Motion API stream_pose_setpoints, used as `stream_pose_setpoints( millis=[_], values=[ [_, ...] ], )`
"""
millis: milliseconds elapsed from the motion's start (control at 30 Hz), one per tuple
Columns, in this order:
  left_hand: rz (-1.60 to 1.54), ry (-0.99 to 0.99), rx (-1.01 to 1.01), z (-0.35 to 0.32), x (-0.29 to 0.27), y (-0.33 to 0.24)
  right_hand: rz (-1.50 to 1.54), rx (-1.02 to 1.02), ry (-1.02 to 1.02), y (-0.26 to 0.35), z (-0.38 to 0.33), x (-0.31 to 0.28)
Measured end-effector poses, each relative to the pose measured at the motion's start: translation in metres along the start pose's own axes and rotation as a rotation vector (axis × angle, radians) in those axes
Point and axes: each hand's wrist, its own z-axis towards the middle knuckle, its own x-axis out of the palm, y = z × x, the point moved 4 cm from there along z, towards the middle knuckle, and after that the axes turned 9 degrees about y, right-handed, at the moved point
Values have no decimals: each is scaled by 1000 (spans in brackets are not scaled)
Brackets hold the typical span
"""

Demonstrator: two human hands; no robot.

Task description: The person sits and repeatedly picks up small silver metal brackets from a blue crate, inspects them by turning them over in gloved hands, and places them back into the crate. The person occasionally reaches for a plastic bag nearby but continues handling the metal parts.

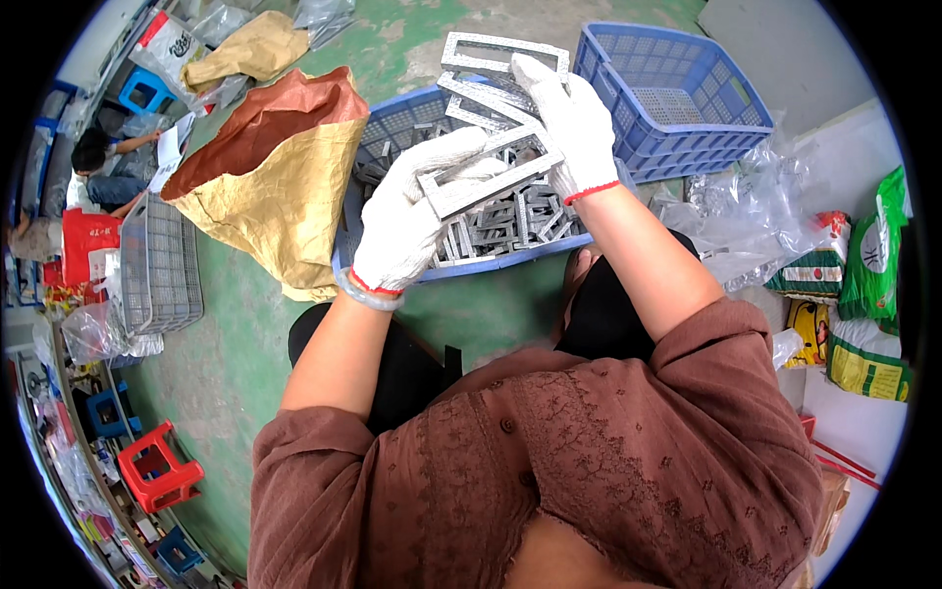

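Note:
My left hand [417, 201], in a white knitted glove with a red cuff edge, is closed on one end of a grey rectangular metal frame [497, 187]. My right hand [579, 128], gloved alike, is closed around the ends of more frames. The uppermost metal frame [505, 41] fans away from the others beneath its fingers. Right-hand fingers also lie close to the far end of the left hand's frame; whether they press on it I cannot tell. Below both hands stands a blue plastic crate [505, 262] heaped with similar small grey metal frames [510, 221].
A tan paper sack [280, 187] gapes against the crate's left side. Stacked blue crates [667, 142] stand at the far right, beside clear plastic bags [746, 216]. Leftward are a grey crate [162, 265], a red stool [160, 466] and another person [98, 167] sitting with papers.

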Motion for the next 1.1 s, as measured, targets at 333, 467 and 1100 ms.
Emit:
stream_pose_setpoints(
  millis=[333,467,1100],
  values=[
    [161,87,47,-4,-6,-3,-74,-18,1,-4,2,-1],
    [213,91,43,-4,-4,-7,-119,-11,2,-2,1,-1],
    [-286,-147,-365,-3,-36,35,-58,128,122,-22,-1,5]
  ],
)
